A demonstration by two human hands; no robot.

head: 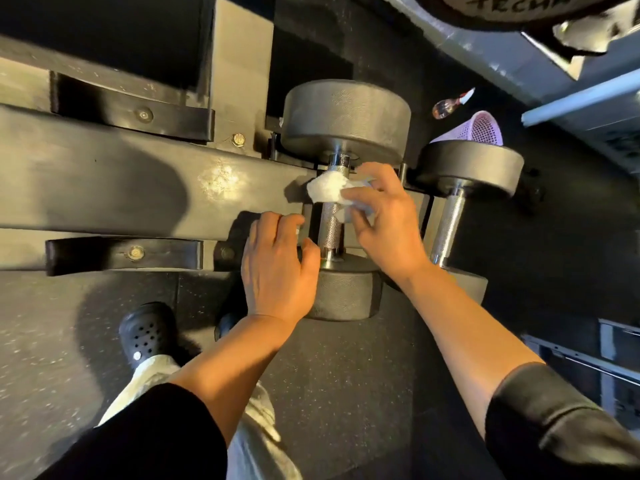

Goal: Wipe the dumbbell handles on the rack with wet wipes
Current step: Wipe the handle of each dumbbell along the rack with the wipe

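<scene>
with our right hand pinching the crumpled white wet wipe around the knurled steel dumbbell handle and our left hand open, resting beside it, we should wrap fully and twist along its length.

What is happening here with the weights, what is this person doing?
A person is cleaning dumbbells on a rack. The right hand holds a white wet wipe against the upper part of the metal handle of the nearer dumbbell. The left hand rests beside that handle, near the lower weight head. A second dumbbell lies to the right, untouched. A pink basket stands behind it.
</scene>
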